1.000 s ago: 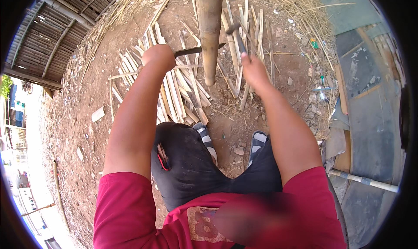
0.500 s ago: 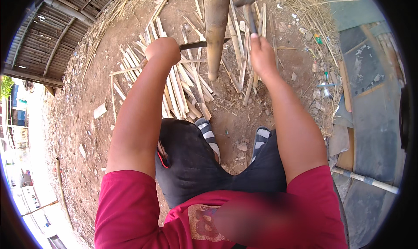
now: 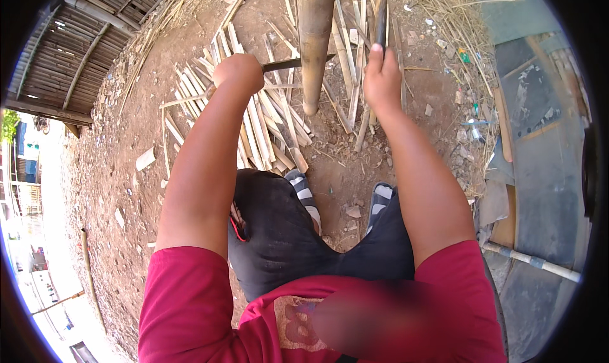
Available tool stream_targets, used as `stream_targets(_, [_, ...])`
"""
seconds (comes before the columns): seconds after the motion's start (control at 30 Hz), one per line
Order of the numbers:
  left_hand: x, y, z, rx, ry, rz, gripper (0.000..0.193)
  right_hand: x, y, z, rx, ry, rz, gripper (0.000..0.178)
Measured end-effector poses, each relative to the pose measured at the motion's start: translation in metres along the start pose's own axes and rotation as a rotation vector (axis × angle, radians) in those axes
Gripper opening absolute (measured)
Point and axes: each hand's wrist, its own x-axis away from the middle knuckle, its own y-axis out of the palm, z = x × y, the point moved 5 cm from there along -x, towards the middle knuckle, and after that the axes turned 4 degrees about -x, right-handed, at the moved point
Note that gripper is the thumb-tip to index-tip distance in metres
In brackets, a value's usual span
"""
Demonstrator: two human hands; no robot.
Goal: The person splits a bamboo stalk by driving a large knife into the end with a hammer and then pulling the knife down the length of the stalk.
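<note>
Bamboo pole [image 3: 315, 39], knife [image 3: 282, 65] crossing it | left fingers [image 3: 240, 64] wrapped round knife | right fingers [image 3: 391, 65] gripping hammer [image 3: 381, 24]

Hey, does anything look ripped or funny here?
Yes, the black trousers have a hole on the person's left leg, with something red along its edge. It looks odd because the cloth gapes open there.

Both arms [image 3: 193, 179] reach forward, the left hand [image 3: 239, 75] clenched, the right hand [image 3: 383, 85] curled with its thumb extended.
</note>
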Motion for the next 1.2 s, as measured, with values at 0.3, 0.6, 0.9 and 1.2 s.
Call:
stream_targets(0.3, [0.001, 0.003, -0.002, -0.042, -0.017, -0.033, 0.029, -0.018, 0.006, 0.035, 0.066, 0.163, -0.108, 0.056])
stream_targets(0.6, [-0.010, 0.008, 0.010, -0.019, 0.000, 0.034, 0.027, 0.006, 0.029, 0.080, 0.249, 0.161, -0.247, 0.056])
stream_targets(0.9, [-0.001, 0.007, 0.014, -0.037, 0.011, -0.016, 0.028, 0.007, 0.021, 0.059, 0.226, 0.125, -0.204, 0.054])
stream_targets(1.2, [0.003, 0.006, -0.001, -0.054, -0.025, -0.032, 0.027, -0.017, 0.006, 0.017, -0.108, 0.180, -0.115, 0.061])
